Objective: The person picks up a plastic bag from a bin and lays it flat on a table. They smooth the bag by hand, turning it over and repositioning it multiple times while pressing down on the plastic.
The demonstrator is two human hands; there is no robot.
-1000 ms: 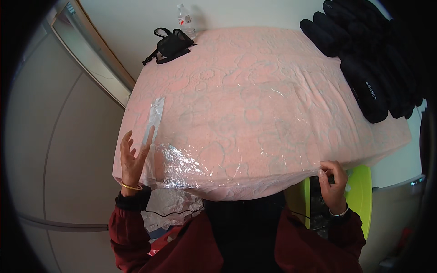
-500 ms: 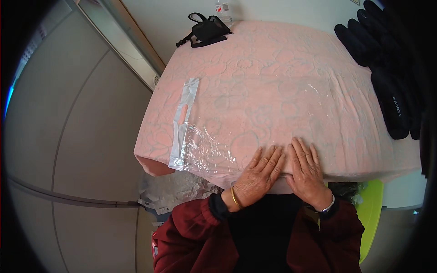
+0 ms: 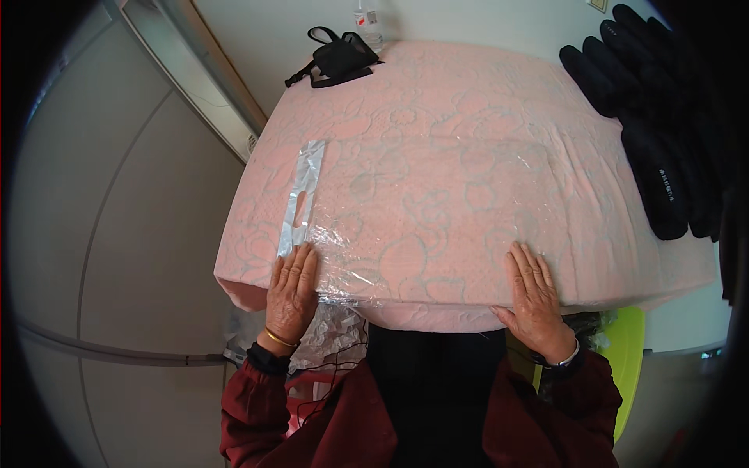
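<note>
1. At the far left of the frame, grey panels [image 3: 148, 234] are standing beside the table.
2. At lower left of centre, the left hand [image 3: 290, 300] is lying palm down, fingers straight and nearly together, gripping nothing that shows; its thumb is hidden. The fingertips are resting on the lower end of a silvery strip [image 3: 309, 165] with a slot cut in it. Light, even pressure there would probably hold this end without creasing it.
3. Below, crumpled plastic [image 3: 331, 337] is hanging about under the table edge; keeping it clear of the hands seems wise.
4. At upper left of centre, a black pouch [image 3: 342, 58] and a clear bottle [image 3: 368, 27] are sitting together, well away from the work.
5. Across the middle, the clear plastic bag [image 3: 433, 203] is lying flat on the pink cloth [image 3: 445, 86], the strip forming its left end. Creases are glinting near the left hand; stroking outward with flat fingers should ease them better than pinching.
6. At right of centre, the right hand [image 3: 534, 300] is spreading palm down, fingers straight and slightly parted, thumb out, holding nothing visible. Drawing gently rightward would likely tension the film; the cloth could ruck if pushed hard.
7. At the right, a lime-green bin [image 3: 630, 343] is standing below black padded pieces [image 3: 651, 156].
</note>
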